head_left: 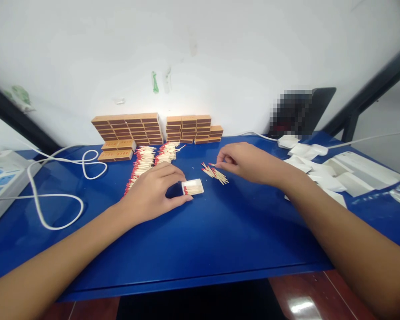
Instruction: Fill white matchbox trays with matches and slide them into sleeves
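Observation:
My left hand rests on the blue table with thumb and fingers pinching the end of a small white matchbox tray that has red-tipped matches in it. My right hand lies to the right, its fingertips pinched on matches at the edge of a small loose pile of matches. Behind my left hand lie two long rows of matches. Stacks of brown matchboxes stand against the wall.
A white cable loops over the left of the table beside a white device. Empty white trays and sleeves are heaped at the right. A second stack of matchboxes stands at the back centre.

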Available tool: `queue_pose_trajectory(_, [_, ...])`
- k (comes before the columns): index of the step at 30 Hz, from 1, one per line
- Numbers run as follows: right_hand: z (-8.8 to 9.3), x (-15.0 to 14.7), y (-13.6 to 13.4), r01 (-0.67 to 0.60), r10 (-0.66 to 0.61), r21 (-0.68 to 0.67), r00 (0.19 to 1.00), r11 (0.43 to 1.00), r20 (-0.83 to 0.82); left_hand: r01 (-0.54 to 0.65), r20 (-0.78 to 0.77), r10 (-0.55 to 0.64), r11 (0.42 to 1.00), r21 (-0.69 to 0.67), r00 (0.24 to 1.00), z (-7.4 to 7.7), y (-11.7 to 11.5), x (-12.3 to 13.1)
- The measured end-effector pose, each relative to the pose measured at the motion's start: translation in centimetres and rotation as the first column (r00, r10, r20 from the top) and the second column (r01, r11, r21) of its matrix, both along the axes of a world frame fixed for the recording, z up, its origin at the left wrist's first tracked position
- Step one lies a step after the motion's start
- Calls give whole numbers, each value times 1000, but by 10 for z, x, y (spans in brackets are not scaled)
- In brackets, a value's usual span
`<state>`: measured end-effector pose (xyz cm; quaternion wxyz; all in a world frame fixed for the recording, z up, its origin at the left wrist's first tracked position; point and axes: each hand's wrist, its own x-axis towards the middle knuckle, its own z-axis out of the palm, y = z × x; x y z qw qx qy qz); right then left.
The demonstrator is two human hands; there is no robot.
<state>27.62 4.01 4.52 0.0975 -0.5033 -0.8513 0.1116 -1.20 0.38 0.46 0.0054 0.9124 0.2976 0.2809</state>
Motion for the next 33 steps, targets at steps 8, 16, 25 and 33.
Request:
queue_pose_trajectory(8, [-9, -32, -32, -234, 240, 54, 960, 971, -143, -28, -26, 27, 999, -21, 999, 0, -1, 0])
queue_pose_trajectory(16, [-18, -53, -38, -173, 161, 88, 978, 981, 134, -12, -17, 12, 1000, -18, 1000, -1, -1, 0])
queue_pose_trajectory(25, [-22, -41, -28, -123, 131, 206, 991, 971, -23, -6, -16, 6, 1000, -7, 1000, 0, -1, 0])
queue_pose_trajectory(33, [4, 4, 3, 64, -65, 176, 998, 982, 2, -10, 2, 10, 1000, -10, 1000, 1, -1, 1])
